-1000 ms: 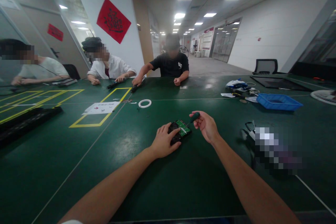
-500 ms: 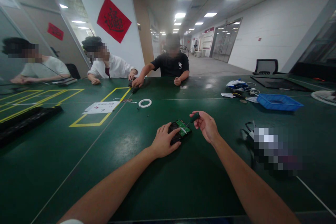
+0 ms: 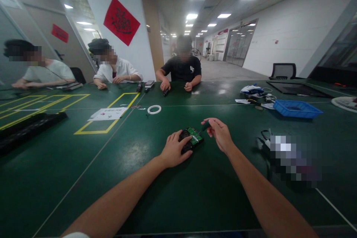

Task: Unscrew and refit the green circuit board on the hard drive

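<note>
Fingers of right hand [image 3: 221, 135] curled round driver [image 3: 205, 126]; left hand [image 3: 173, 150] spread flat on drive [image 3: 186, 134], seemingly pinning it to table [image 3: 195, 193] at 12 o'clock. Just changed: right fingers shifted over driver's handle, suggesting turning stroke; drive unmoved, so work looks kept to same spot. Drive's long axis apparently 8 to 2 o'clock, partly hidden, board [image 3: 197, 138] toward 2; driver points to 8.
</note>
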A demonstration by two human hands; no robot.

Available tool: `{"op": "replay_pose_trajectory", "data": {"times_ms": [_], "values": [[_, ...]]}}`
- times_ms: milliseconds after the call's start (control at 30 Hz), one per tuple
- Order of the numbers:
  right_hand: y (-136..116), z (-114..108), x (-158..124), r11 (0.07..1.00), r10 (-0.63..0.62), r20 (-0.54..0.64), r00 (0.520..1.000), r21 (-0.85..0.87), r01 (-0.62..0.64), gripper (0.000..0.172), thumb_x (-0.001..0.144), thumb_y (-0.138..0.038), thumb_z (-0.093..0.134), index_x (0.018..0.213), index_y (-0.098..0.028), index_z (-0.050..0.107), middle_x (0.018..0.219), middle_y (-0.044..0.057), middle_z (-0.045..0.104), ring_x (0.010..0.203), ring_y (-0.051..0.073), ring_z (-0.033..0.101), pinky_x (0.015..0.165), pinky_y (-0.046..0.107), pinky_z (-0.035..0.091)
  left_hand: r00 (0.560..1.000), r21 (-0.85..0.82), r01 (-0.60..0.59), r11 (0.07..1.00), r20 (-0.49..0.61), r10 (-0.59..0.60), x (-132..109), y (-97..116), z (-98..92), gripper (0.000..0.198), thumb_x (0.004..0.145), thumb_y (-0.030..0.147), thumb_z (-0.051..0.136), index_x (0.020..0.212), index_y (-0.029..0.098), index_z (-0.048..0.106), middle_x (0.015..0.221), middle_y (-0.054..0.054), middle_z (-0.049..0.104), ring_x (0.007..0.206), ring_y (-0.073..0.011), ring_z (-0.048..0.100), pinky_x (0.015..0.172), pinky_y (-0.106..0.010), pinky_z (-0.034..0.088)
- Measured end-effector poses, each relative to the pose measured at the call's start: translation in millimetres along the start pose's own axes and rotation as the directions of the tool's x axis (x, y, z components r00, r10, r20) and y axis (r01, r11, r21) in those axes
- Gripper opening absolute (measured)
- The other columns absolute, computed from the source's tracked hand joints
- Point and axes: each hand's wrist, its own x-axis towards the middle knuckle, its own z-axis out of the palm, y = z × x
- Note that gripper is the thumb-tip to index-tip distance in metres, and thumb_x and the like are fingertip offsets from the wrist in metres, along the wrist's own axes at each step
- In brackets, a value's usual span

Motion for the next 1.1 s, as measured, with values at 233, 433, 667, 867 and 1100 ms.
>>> {"op": "replay_pose_trajectory", "data": {"times_ms": [233,433,667,867,1100], "values": [[1.8,-0.9,0.9,0.999,0.025,0.026,0.999,0.027,-0.026,0.027,0.085,-0.045,0.068,0.096,-0.022,0.072,0.1,0.007,0.072,0.061,0.012,0.052,0.05,0.026,0.039,1.0,-0.002,0.0,1.0,0.014,0.0,-0.6,-1.1,-0.3,0.068,0.086,0.055,0.065,0.148,0.035,0.047,0.159,-0.012,0.026,0.14,-0.04,0.031,0.111,-0.059,0.029],[0.0,2.2,-0.8,0.995,0.076,0.078,0.994,0.066,-0.081,0.035,0.084,-0.046,0.068,0.107,-0.02,0.074,0.099,0.007,0.069,0.06,0.01,0.051,0.049,0.025,0.037,1.0,0.012,0.0,1.0,0.001,0.0,-0.1,-0.3,0.1,0.068,0.086,0.055,0.065,0.148,0.035,0.047,0.158,-0.012,0.029,0.14,-0.0399,0.032,0.111,-0.059,0.029],[-3.9,5.8,-5.6,0.993,0.112,0.139,0.984,0.03,-0.118,0.03,0.086,-0.046,0.066,0.096,-0.019,0.074,0.079,0.003,0.064,0.059,0.012,0.05,0.049,0.026,0.035,1.0,0.005,-0.005,1.0,-0.001,0.005,-0.4,-1.1,0.2,0.067,0.086,0.056,0.064,0.148,0.035,0.047,0.157,-0.012,0.029,0.139,-0.0402,0.032,0.11,-0.059,0.03],[-3.7,1.9,-3.5,0.993,0.047,0.108,0.993,-0.116,-0.035,0.031,0.088,-0.048,0.063,0.094,-0.02,0.075,0.068,0.001,0.06,0.054,0.011,0.041,0.046,0.025,0.028,1.0,0.005,-0.006,1.0,0.009,0.006,0.4,-0.6,-0.3,0.068,0.086,0.056,0.064,0.148,0.035,0.046,0.158,-0.013,0.027,0.14,-0.04,0.031,0.11,-0.059,0.03],[-5.6,3.2,-2.9,0.987,-0.022,0.105,0.994,-0.158,0.039,0.031,0.09,-0.047,0.06,0.094,-0.02,0.075,0.099,0.007,0.072,0.06,0.012,0.048,0.052,0.027,0.037,1.0,0.002,0.0,1.0,0.001,0.0,-0.3,-1.1,1.0,0.067,0.086,0.056,0.063,0.148,0.036,0.046,0.158,-0.012,0.027,0.139,-0.04,0.031,0.111,-0.059,0.03]]}}
